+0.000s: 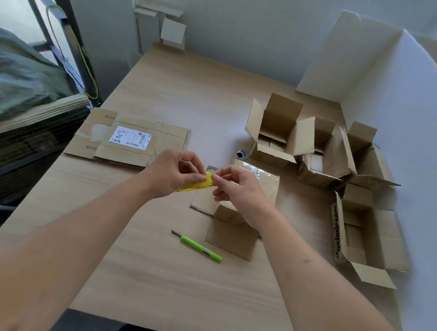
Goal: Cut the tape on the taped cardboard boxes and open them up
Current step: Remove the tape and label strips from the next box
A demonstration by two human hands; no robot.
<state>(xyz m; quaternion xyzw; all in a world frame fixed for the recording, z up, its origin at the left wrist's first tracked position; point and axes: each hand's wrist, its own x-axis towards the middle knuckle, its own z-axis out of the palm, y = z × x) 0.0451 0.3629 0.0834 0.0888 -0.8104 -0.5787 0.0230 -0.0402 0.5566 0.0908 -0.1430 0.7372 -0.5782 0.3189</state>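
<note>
Tape strip [195, 186] pinched between left hand [175, 172] and right hand [239, 190] grip, above box [246, 196].

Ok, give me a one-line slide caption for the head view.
Both hands pinch a yellow tape strip above a flattened box; green cutter lies on the table.

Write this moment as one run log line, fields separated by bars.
left hand + right hand: pinch yellow tape piece | green cutter: lying on table | box below hands: flaps open
</note>
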